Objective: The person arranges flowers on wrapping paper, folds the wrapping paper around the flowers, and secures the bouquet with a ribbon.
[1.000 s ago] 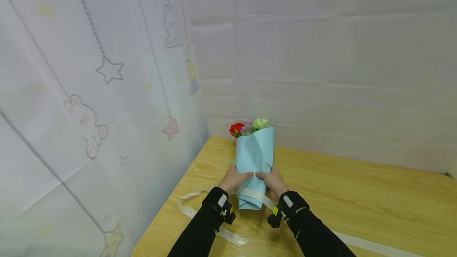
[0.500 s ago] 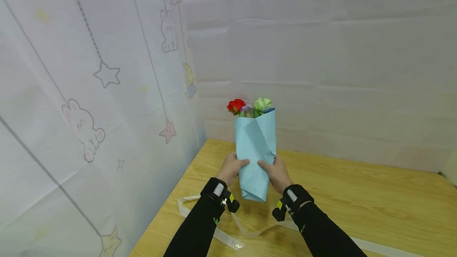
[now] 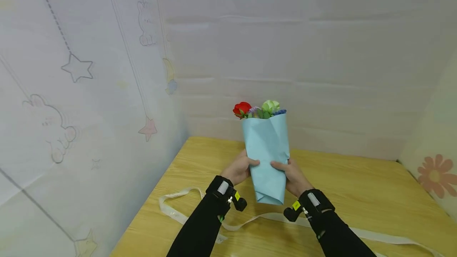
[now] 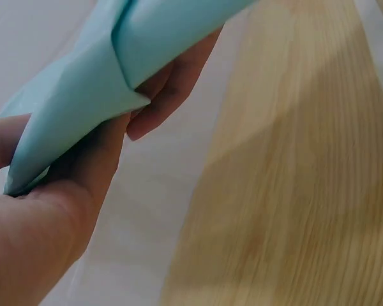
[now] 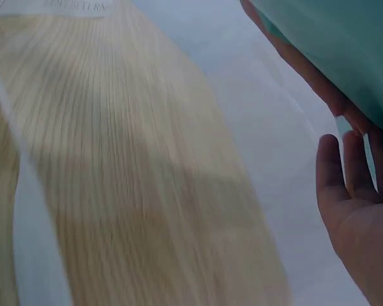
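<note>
A bouquet [image 3: 267, 146] wrapped in light blue paper stands nearly upright in both hands above the table. At its top show a red flower [image 3: 242, 109], a pale green flower [image 3: 271, 106], and small purple and blue ones. My left hand [image 3: 240, 167] grips the wrap's left side, thumb across the front and fingers behind. On the other side my right hand [image 3: 294, 175] holds it, thumb also in front. In the left wrist view, folded paper [image 4: 83, 95] lies between thumb and fingers. The right wrist view shows several fingers [image 5: 330, 166] beside the wrap.
A long pale ribbon [image 3: 276, 216] lies loosely curled across the wooden table [image 3: 342, 185] beneath the bouquet and forearms, running off to the right. Printed cloth walls enclose the table at the left, back and right. A small camera is strapped to each wrist.
Both hands have lifted the bouquet from the table, and more of the flowers shows. The ribbon that crossed its lower part now lies on the table. The head view has turned right.
</note>
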`<state>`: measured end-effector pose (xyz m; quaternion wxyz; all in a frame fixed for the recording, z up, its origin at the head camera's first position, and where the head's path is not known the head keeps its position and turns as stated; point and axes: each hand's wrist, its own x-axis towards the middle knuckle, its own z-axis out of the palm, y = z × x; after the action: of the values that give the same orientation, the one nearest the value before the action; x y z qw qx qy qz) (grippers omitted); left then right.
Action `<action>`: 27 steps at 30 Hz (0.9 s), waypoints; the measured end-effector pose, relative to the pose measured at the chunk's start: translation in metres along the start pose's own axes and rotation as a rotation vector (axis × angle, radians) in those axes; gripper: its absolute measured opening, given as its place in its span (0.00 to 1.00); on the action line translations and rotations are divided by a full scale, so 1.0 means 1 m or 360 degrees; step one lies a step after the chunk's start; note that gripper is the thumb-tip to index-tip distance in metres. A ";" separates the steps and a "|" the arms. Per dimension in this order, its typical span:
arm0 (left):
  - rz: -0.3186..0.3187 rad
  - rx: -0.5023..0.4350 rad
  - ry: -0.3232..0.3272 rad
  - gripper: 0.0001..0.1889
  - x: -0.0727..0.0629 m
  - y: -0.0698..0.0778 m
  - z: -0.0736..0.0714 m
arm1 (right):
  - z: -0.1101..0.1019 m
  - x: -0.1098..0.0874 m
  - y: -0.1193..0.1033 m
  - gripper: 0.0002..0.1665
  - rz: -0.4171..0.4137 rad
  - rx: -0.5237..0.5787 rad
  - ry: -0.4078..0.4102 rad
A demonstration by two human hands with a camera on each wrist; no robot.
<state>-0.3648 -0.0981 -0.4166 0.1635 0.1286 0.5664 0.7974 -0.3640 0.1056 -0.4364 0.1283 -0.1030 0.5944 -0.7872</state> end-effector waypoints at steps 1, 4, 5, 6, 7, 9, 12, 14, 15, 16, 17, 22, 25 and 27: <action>-0.0016 -0.0002 -0.0014 0.36 0.001 -0.003 0.004 | -0.006 -0.005 0.000 0.39 0.0013 -0.0008 -0.0007; -0.0069 -0.0041 -0.0063 0.36 0.003 -0.014 0.017 | -0.021 -0.018 0.000 0.40 0.0061 -0.0032 0.0038; -0.0089 -0.0060 -0.0083 0.36 0.004 -0.018 0.022 | -0.026 -0.022 0.001 0.40 0.0083 -0.0053 0.0062; -0.0118 -0.0092 -0.0096 0.36 0.005 -0.023 0.025 | -0.030 -0.026 0.002 0.41 0.0098 -0.0070 0.0096; -0.0148 -0.0117 -0.0110 0.35 0.006 -0.027 0.028 | -0.035 -0.030 0.003 0.42 0.0116 -0.0092 0.0130; -0.0223 -0.0170 -0.0099 0.32 0.007 -0.036 0.030 | -0.040 -0.036 0.006 0.44 0.0169 -0.0130 0.0188; -0.0328 -0.0156 -0.0010 0.24 0.006 -0.050 0.026 | -0.043 -0.044 0.017 0.47 0.0247 -0.0162 0.0210; -0.0381 -0.0080 0.0059 0.18 0.005 -0.060 0.021 | -0.043 -0.049 0.027 0.48 0.0299 -0.0169 0.0219; -0.0406 -0.0039 0.0091 0.14 0.003 -0.065 0.019 | -0.042 -0.052 0.033 0.47 0.0323 -0.0186 0.0225; -0.0435 -0.0011 0.0113 0.12 0.000 -0.068 0.016 | -0.041 -0.054 0.038 0.46 0.0345 -0.0193 0.0220; -0.0455 0.0010 0.0139 0.10 -0.005 -0.072 0.012 | -0.038 -0.056 0.044 0.44 0.0360 -0.0216 0.0236; -0.0515 0.0039 0.0193 0.15 -0.028 -0.076 -0.005 | -0.018 -0.060 0.063 0.40 0.0448 -0.0261 0.0288; -0.0501 0.0131 0.0225 0.25 -0.036 -0.074 -0.006 | -0.016 -0.063 0.060 0.43 0.0492 -0.0178 0.0299; -0.0500 0.0224 0.0269 0.31 -0.038 -0.075 -0.005 | -0.017 -0.066 0.056 0.43 0.0486 -0.0179 0.0328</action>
<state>-0.3229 -0.0948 -0.4896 0.2284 -0.0178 0.6455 0.7285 -0.3030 0.1278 -0.4959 0.1787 0.0626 0.6561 -0.7305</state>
